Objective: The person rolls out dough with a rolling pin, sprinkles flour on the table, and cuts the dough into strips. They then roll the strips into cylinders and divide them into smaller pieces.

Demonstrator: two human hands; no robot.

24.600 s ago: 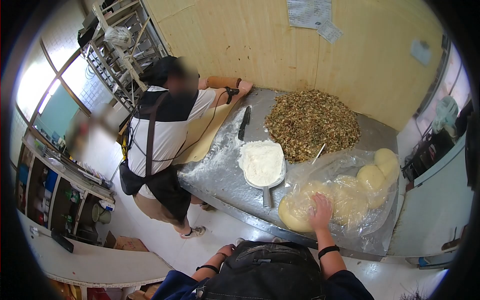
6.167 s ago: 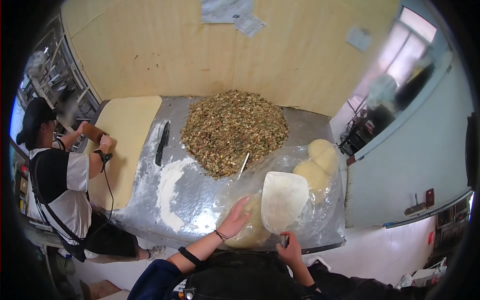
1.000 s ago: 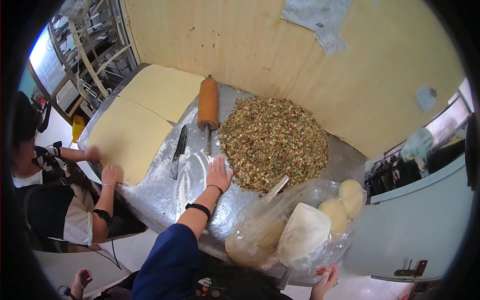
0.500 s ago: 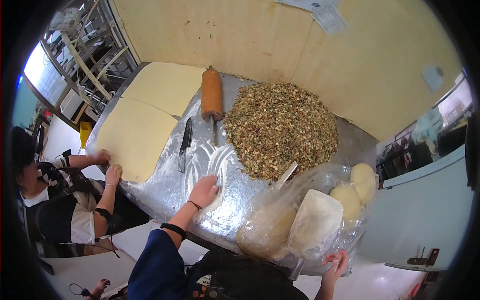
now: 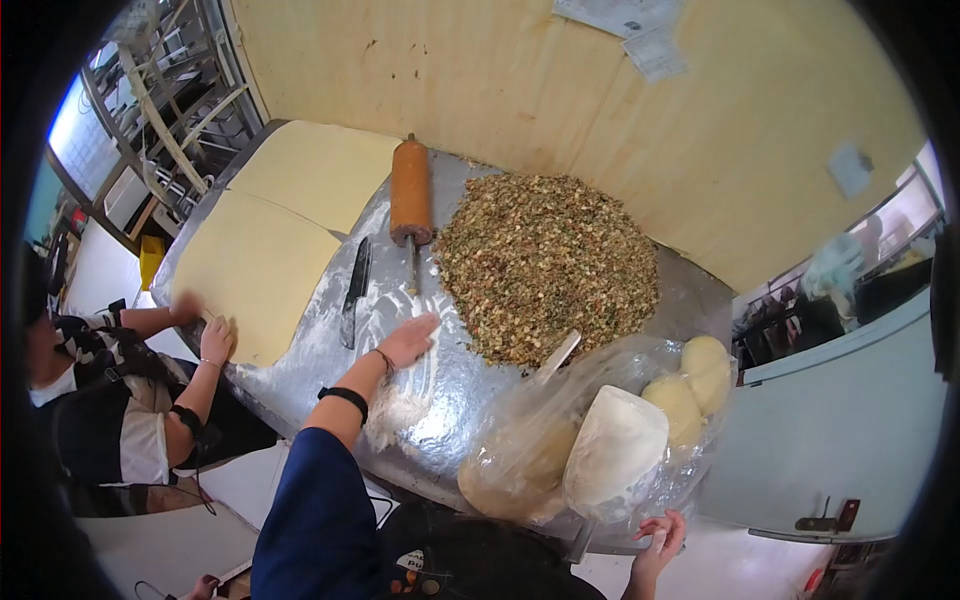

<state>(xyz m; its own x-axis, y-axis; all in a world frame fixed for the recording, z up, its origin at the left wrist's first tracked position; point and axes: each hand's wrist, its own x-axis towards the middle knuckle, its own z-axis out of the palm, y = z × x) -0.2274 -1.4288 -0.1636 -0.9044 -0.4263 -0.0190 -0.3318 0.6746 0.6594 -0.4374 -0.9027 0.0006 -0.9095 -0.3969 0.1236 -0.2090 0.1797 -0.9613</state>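
Note:
My left hand (image 5: 409, 340) lies flat on the floured metal table (image 5: 400, 455), its fingers pointing toward the heap of chopped nuts and seeds (image 5: 550, 265). Beside it are a black-bladed knife (image 5: 356, 290) and an orange-brown rolling pin (image 5: 411, 192). At the table's near edge my right hand (image 5: 661, 534) hangs with loosely curled, spread fingers and holds nothing. Close to it, a flour-covered scoop (image 5: 615, 450) rests on a clear plastic bag (image 5: 520, 410) with dough balls (image 5: 705, 370) in and around it.
At the left a co-worker's hands (image 5: 216, 340) touch the near edge of a rolled dough sheet (image 5: 245, 265). Another sheet (image 5: 315, 170) lies behind it. A wooden wall (image 5: 480, 80) borders the table's back. A rack (image 5: 165, 100) stands at the back left.
My left hand has slid forward over the flour, away from my body. The co-worker's hands have moved slightly at the dough edge. The whole view has shifted a little.

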